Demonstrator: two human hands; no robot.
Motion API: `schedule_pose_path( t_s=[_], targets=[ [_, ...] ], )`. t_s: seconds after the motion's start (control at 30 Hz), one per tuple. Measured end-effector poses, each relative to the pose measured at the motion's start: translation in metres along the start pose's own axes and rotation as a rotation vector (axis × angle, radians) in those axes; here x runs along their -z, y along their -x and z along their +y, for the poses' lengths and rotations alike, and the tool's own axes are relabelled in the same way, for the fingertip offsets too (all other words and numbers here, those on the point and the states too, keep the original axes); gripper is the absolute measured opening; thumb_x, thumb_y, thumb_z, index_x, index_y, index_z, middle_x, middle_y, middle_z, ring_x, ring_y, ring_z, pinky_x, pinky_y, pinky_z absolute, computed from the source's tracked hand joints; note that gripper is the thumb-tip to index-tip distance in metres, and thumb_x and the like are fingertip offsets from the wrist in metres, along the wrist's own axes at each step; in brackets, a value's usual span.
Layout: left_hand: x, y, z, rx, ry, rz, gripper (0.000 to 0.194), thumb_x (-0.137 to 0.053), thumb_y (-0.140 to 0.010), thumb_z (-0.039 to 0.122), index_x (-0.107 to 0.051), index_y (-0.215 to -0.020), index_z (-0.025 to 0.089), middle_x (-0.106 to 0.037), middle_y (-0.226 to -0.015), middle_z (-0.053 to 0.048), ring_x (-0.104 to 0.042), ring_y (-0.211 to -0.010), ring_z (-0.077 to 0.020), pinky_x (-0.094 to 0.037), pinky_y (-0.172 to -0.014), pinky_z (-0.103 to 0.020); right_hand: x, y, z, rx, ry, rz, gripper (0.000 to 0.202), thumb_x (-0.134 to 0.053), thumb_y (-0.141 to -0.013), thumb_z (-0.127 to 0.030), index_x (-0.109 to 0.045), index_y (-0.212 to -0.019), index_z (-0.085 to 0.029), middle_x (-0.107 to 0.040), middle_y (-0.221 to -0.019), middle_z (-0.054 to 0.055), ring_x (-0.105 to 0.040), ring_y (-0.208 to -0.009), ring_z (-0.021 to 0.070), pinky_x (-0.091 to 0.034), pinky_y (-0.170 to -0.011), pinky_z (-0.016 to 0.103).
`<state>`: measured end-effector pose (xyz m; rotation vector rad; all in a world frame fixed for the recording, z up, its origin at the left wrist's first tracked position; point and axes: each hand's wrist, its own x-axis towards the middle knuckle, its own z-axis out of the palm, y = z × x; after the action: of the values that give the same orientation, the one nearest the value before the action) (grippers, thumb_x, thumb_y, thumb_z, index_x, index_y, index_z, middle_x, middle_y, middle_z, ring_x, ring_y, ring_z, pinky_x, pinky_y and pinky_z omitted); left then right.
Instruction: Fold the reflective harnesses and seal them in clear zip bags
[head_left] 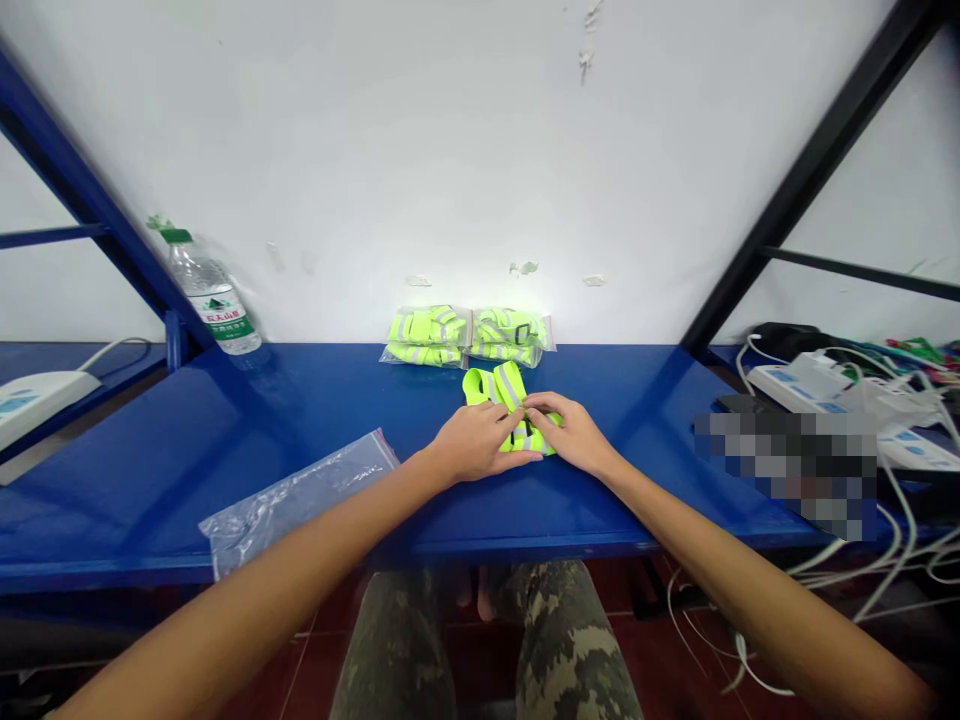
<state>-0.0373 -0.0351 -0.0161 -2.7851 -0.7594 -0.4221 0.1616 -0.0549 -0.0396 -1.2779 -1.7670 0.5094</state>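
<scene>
A bundle of neon yellow strap with grey reflective stripes (510, 385) lies near the middle of the blue table (300, 400). Black buckle parts show on it between the hands. My left hand (480, 440) is closed on the bundle's left side, with its fingers over the strap. From the right, my right hand (571, 432) grips the strap with thumb and fingertips, close to the left fingertips. Left of my left hand lies a flat clear zip bag (300, 500), partly hidden under my left forearm.
Bagged yellow straps (426, 335) and more bagged straps (510, 333) are stacked against the wall. A water bottle (223, 310) stands at the back left. Power strips (810, 390), white cables and a pixelated object (795, 465) are at the right.
</scene>
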Motion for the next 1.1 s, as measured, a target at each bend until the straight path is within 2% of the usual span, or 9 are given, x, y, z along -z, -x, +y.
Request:
schedule_pose_path(
  t_s=[0.2,0.3,0.43,0.5,0.57,0.8,0.9,1.0,1.1],
  targets=[
    [-0.001,0.0,0.0,-0.032,-0.039,-0.03,0.071,-0.028,-0.096,0.066,-0.055,-0.129,0.009,-0.067,-0.102,-0.013,-0.064,-0.094,-0.0261,-0.049,-0.077,-0.036,0.001,0.005,-0.008,0.114,0.092,-0.061,0.036,-0.04,-0.099,-0.035,-0.07,-0.091,-0.017,-0.068,-0.102,0.01,-0.064,-0.097,0.0207,-0.049,-0.091,0.038],
    [0.0,0.002,-0.001,-0.014,-0.044,-0.045,0.069,-0.027,-0.096,0.065,-0.057,-0.125,0.011,-0.066,-0.101,-0.012,-0.064,-0.094,-0.0255,-0.048,-0.076,-0.035,0.002,0.011,-0.013,0.187,0.179,-0.061,0.042,-0.034,-0.101,-0.036,-0.069,-0.09,-0.017,-0.064,-0.105,0.012,-0.061,-0.103,0.0227,-0.047,-0.097,0.041],
    [-0.001,0.005,-0.003,0.014,-0.032,-0.05,0.064,-0.028,-0.097,0.061,-0.056,-0.127,0.012,-0.065,-0.104,-0.012,-0.063,-0.095,-0.0245,-0.048,-0.076,-0.034,0.008,0.024,-0.018,0.311,0.309,-0.162,0.035,-0.039,-0.1,-0.038,-0.064,-0.117,-0.02,-0.064,-0.114,0.012,-0.052,-0.118,0.0272,-0.04,-0.107,0.048],
    [-0.002,0.005,-0.005,0.01,-0.014,-0.054,0.064,-0.029,-0.097,0.061,-0.056,-0.128,0.013,-0.065,-0.106,-0.012,-0.063,-0.096,-0.0244,-0.049,-0.077,-0.034,0.012,0.029,-0.019,0.325,0.33,-0.232,0.045,-0.049,-0.096,-0.043,-0.052,-0.136,-0.022,-0.06,-0.128,0.011,-0.049,-0.124,0.0287,-0.04,-0.108,0.049],
    [-0.002,0.006,-0.006,0.022,0.013,-0.05,0.066,-0.03,-0.095,0.065,-0.057,-0.127,0.014,-0.065,-0.107,-0.012,-0.063,-0.097,-0.0246,-0.049,-0.078,-0.034,0.015,0.032,-0.018,0.327,0.329,-0.272,0.055,-0.053,-0.094,-0.044,-0.042,-0.145,-0.024,-0.057,-0.133,0.011,-0.049,-0.123,0.0295,-0.042,-0.105,0.05],
    [0.017,0.013,0.006,0.099,0.045,-0.069,0.08,-0.04,-0.088,0.073,-0.043,-0.143,0.015,-0.062,-0.119,-0.017,-0.06,-0.105,-0.0303,-0.048,-0.085,-0.04,0.016,0.029,-0.012,0.353,0.345,-0.29,0.044,-0.047,-0.098,-0.039,-0.049,-0.138,-0.021,-0.06,-0.127,0.014,-0.054,-0.115,0.0303,-0.045,-0.1,0.052],
    [0.023,0.02,0.016,0.223,-0.005,0.0,0.078,-0.045,-0.084,0.075,-0.049,-0.14,0.021,-0.055,-0.126,-0.019,-0.052,-0.113,-0.0365,-0.046,-0.088,-0.047,0.014,0.028,-0.009,0.341,0.326,-0.28,0.044,-0.047,-0.098,-0.042,-0.051,-0.136,-0.021,-0.061,-0.123,0.013,-0.054,-0.113,0.0295,-0.045,-0.099,0.05],
    [0.017,0.023,0.02,0.339,0.054,0.041,0.067,-0.037,-0.093,0.066,-0.05,-0.14,0.021,-0.056,-0.118,-0.018,-0.053,-0.105,-0.0321,-0.046,-0.086,-0.045,0.013,0.027,-0.009,0.342,0.292,-0.251,0.04,-0.047,-0.098,-0.042,-0.054,-0.132,-0.022,-0.062,-0.12,0.013,-0.052,-0.115,0.0293,-0.043,-0.101,0.05],
    [0.008,0.022,0.018,0.333,0.173,0.085,0.058,-0.032,-0.099,0.056,-0.053,-0.136,0.016,-0.056,-0.112,-0.015,-0.054,-0.101,-0.0266,-0.045,-0.091,-0.042,0.013,0.022,-0.011,0.341,0.286,-0.234,0.035,-0.047,-0.097,-0.042,-0.058,-0.123,-0.021,-0.064,-0.112,0.012,-0.054,-0.109,0.0285,-0.043,-0.099,0.048]
  ],
)
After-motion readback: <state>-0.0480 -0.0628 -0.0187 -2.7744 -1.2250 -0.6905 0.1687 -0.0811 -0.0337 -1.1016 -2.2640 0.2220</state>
